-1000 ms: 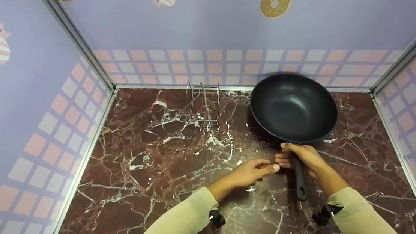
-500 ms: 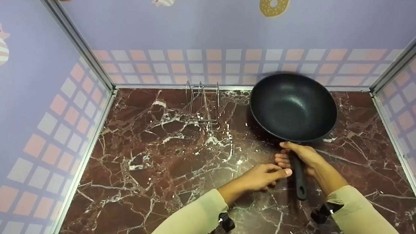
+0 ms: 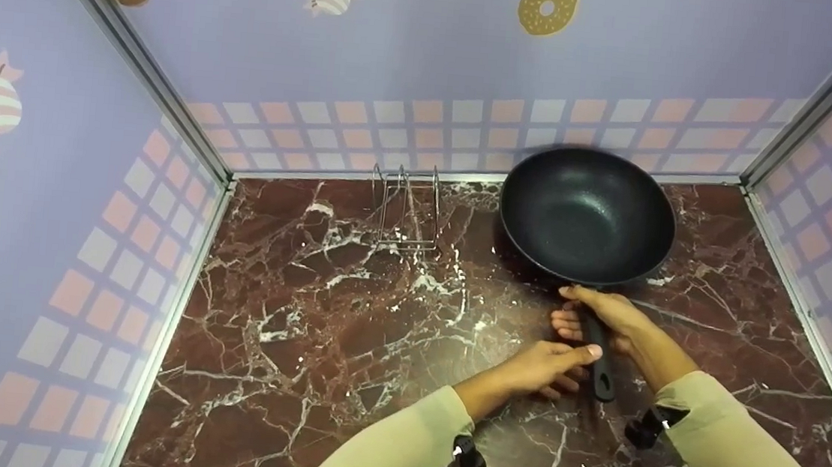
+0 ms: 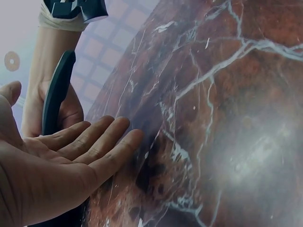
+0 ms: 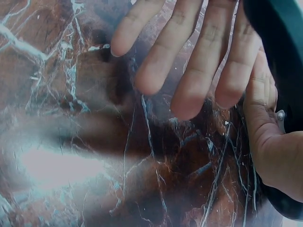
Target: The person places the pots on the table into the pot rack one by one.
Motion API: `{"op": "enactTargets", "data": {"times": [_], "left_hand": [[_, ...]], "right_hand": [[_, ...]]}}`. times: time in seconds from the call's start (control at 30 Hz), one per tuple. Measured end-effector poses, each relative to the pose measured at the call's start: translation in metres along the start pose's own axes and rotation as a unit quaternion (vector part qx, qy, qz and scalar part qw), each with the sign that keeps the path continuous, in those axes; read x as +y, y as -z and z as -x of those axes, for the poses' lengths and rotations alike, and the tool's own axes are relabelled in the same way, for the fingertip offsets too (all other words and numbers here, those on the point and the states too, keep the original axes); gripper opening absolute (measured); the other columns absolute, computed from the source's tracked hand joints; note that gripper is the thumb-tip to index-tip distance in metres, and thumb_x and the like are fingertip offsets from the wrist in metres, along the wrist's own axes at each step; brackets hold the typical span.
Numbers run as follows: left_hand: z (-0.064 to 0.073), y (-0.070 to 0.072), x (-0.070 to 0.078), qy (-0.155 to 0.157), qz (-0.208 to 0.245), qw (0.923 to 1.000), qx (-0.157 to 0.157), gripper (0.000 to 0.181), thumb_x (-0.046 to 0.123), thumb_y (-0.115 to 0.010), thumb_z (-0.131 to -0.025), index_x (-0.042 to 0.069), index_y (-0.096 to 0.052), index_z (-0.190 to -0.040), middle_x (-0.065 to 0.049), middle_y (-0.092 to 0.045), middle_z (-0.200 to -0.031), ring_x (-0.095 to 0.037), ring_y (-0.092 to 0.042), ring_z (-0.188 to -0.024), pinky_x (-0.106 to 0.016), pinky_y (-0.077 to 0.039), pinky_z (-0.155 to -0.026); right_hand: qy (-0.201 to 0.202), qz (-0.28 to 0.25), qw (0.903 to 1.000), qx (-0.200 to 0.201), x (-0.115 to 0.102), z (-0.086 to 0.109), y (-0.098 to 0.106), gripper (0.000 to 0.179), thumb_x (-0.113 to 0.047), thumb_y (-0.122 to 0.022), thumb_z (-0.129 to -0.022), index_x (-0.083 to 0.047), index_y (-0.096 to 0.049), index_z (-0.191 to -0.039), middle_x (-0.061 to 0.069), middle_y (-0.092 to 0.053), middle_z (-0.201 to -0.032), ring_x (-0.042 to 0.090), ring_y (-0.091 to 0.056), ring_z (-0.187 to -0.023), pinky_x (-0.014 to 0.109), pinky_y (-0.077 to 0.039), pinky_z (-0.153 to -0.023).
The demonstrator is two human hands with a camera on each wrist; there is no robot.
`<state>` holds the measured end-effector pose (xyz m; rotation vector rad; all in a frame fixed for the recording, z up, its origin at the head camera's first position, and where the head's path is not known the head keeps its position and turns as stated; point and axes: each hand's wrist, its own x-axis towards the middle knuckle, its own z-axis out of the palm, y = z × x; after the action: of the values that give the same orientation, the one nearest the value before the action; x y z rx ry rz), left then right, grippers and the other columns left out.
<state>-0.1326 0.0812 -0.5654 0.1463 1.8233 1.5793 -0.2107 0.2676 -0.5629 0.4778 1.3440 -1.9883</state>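
A black wok [image 3: 587, 215] stands at the back right of the counter, its long handle [image 3: 602, 385] pointing toward me. My right hand [image 3: 615, 319] grips the handle near the bowl, thumb on top and fingers passing beneath it. From the left comes my left hand [image 3: 544, 365], its thumb tip overlapping the lower handle in the head view. The left wrist view shows the fingers of that left hand [image 4: 90, 146] straight and slightly spread beside the handle [image 4: 57, 94]. In the right wrist view, several loose fingers [image 5: 199, 71] hang beside the dark handle [image 5: 277, 42].
Left of the wok, against the back wall, stands a thin wire rack [image 3: 410, 210]. Dark red marble with white veins covers the counter [image 3: 281, 402]. Purple patterned panels [image 3: 432, 47] with metal edging close in the back and both sides.
The left hand has moved right and slightly toward me, its thumb coming over the handle. The right hand keeps its grip, and the wok stays in place.
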Motion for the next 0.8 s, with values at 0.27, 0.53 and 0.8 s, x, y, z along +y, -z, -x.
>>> {"op": "enactTargets", "data": {"times": [0.27,0.53,0.8], "left_hand": [[-0.006,-0.011,-0.004,0.011,0.053,0.998,-0.031,0.046,0.05,-0.063,-0.109,0.008,-0.078,-0.121,-0.018,-0.083,-0.117,-0.044,-0.08,-0.114,-0.059,-0.068,-0.094],[-0.011,-0.021,-0.004,0.019,0.157,0.9852,-0.067,0.054,0.048,-0.064,-0.109,0.001,-0.073,-0.133,-0.02,-0.083,-0.114,-0.038,-0.082,-0.105,-0.061,-0.065,-0.101],[-0.018,-0.025,-0.002,0.023,0.268,0.9562,-0.116,0.05,0.048,-0.062,-0.11,0.003,-0.07,-0.132,-0.028,-0.078,-0.13,-0.046,-0.075,-0.126,-0.056,-0.065,-0.104]], "right_hand": [[0.0,-0.002,0.9998,-0.018,0.002,0.0,0.001,0.021,-0.019,-0.064,-0.114,0.001,-0.059,-0.11,0.014,-0.081,-0.087,0.021,-0.082,-0.078,0.03,-0.071,-0.077],[0.002,0.007,0.9999,-0.016,0.002,0.002,0.001,0.022,-0.021,-0.063,-0.114,0.0,-0.063,-0.106,0.013,-0.08,-0.087,0.02,-0.082,-0.078,0.03,-0.071,-0.078],[-0.007,0.021,0.9996,-0.019,0.0,0.004,0.003,0.024,-0.024,-0.064,-0.114,-0.004,-0.071,-0.102,0.009,-0.082,-0.088,0.017,-0.082,-0.077,0.027,-0.07,-0.077]]}}
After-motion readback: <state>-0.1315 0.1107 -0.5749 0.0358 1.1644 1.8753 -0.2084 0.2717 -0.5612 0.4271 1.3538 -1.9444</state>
